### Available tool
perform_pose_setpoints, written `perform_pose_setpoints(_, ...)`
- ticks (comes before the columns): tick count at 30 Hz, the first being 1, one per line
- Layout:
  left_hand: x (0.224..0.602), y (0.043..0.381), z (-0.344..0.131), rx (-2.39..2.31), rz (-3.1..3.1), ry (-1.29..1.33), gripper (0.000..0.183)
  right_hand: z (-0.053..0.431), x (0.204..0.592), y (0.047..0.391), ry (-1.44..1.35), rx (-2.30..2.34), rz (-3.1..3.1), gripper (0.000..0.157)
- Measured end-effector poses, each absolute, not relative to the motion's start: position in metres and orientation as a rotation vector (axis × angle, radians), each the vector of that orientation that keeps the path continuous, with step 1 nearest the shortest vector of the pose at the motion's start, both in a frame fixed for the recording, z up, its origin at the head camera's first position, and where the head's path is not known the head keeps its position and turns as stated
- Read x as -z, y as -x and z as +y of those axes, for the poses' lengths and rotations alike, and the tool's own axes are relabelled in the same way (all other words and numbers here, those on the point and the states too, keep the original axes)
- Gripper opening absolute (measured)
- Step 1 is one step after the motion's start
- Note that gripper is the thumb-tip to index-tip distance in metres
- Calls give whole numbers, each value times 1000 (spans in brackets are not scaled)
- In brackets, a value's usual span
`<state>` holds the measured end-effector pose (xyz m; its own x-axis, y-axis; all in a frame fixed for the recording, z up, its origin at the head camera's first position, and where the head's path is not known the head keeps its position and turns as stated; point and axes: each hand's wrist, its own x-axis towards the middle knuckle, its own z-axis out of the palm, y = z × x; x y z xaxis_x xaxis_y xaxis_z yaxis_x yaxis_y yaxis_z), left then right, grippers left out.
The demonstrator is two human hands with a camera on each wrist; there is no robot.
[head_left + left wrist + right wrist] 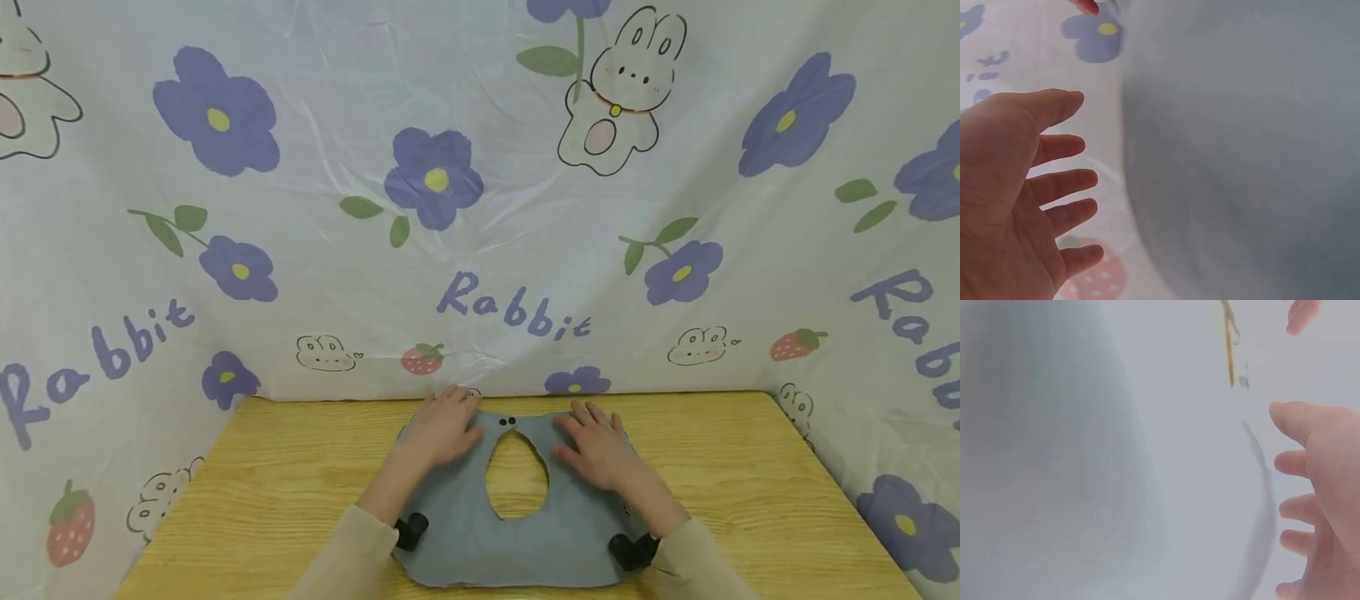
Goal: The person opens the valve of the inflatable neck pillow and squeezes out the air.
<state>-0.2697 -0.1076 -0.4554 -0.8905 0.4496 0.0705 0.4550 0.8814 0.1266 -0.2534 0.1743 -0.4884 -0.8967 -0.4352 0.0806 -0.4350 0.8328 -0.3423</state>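
On the yellow wood-grained counter point(750, 467), a grey-blue cloth bib point(517, 550) with a teardrop-shaped neck opening lay spread flat. The person's left hand point(444, 427) and right hand point(597, 447) lay over its upper corners, fingers extended and apart, gripping nothing. The step seemed to be smoothing; the next move likely called for light, flat palms beside the two small round black snaps point(503, 422).

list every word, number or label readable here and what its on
"Rabbit": middle of the printed cloth
"Rabbit": left side of the cloth
"Rabb": right side, cut off by the picture's edge
Left wrist view: lettering fragment on the cloth, looks like "it", cut off
Gray bib: no readable text; tiny mark near its right edge, too small
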Motion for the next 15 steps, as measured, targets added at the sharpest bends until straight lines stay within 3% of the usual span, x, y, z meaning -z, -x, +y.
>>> perform_pose_setpoints(15, 423, 249, -109, 124, -2883, 752, 46, 187, 466, 242, 694, 603, 3146, 50)
